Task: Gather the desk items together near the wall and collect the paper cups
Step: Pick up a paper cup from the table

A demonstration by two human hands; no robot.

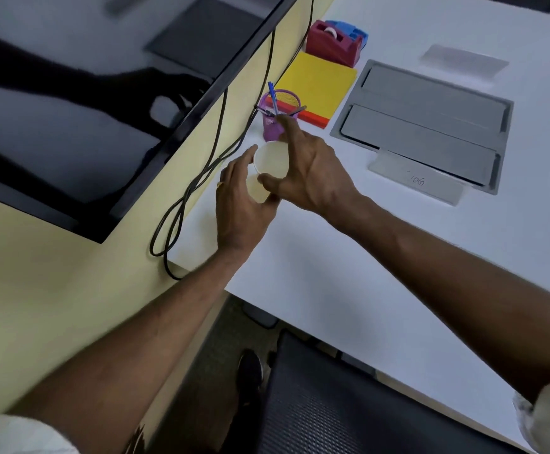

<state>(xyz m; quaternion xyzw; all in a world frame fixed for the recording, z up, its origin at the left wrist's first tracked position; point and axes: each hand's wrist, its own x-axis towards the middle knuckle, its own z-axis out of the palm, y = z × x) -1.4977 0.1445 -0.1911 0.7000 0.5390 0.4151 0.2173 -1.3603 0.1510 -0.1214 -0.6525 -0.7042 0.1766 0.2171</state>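
Two white paper cups are in my hands above the white desk [349,273]. My right hand [309,172] grips the upper paper cup [272,158] by its rim, thumb below and fingers over the top. Beneath it, my left hand [240,204] holds the lower paper cup [257,191]; the upper cup sits partly over it. Beside the yellow wall [70,273] stand a purple mesh pen holder [278,116] with pens, a yellow notepad with a red edge [319,85], a red tape dispenser [334,40] and a blue item [353,32] behind it.
A black cable [182,204] loops along the wall at the desk's left edge. A grey cable-port cover [427,122] is set in the desk to the right. A dark panel [70,109] is mounted on the wall. A black chair [349,404] stands below the desk edge.
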